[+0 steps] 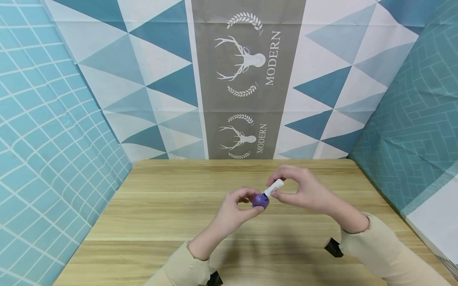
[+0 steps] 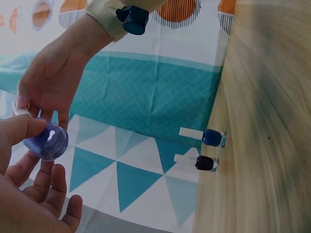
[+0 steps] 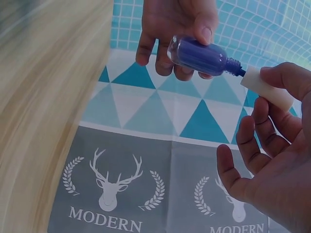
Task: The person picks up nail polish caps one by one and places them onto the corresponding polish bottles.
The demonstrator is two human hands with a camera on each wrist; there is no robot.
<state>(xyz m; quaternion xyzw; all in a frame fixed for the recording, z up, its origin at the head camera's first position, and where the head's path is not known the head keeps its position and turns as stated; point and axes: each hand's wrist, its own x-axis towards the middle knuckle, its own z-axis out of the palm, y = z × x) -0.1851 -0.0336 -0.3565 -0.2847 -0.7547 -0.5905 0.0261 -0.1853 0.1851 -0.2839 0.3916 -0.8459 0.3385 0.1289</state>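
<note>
A small glass nail polish bottle (image 1: 260, 201) filled with purple polish is pinched between the thumb and fingers of my left hand (image 1: 229, 214). My right hand (image 1: 307, 188) pinches its white cap (image 1: 274, 187) between thumb and fingertips. The right wrist view shows the threaded neck bare, with the cap (image 3: 267, 88) a short way off it and a dark brush stem (image 3: 240, 71) bridging the gap. Both hands are held above the table, and the bottle (image 3: 199, 57) is tilted with its neck toward my right hand.
In the left wrist view two more white-capped polish bottles stand on the wooden table (image 1: 150, 222): a blue one (image 2: 213, 138) and a very dark one (image 2: 206, 163). Patterned cloth hangs at the back (image 1: 171, 79) and along both sides.
</note>
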